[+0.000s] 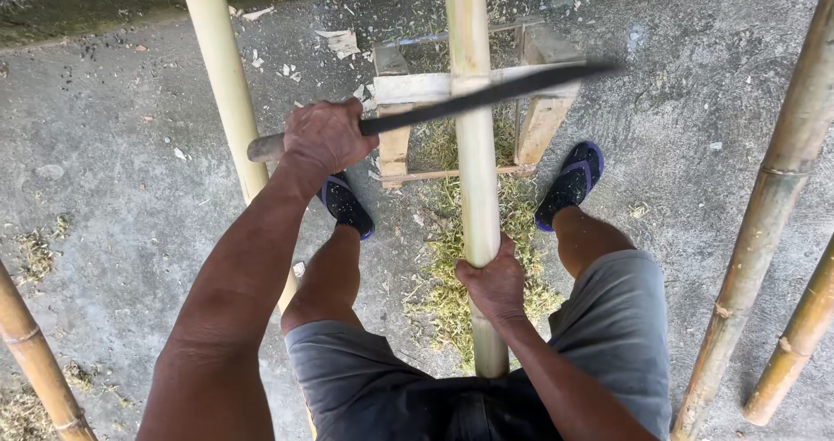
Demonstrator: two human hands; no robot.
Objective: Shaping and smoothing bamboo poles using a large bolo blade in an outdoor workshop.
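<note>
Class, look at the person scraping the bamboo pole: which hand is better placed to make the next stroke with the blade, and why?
Probably the left hand. It grips the handle of the long knife, whose blade lies across the bamboo pole above the wooden stand. The right hand clasps the pole lower down, steadying it.

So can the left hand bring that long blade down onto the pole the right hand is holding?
Probably yes. The left hand grips the blade, which already lies across the bamboo pole above the right hand, with nothing between.
</note>
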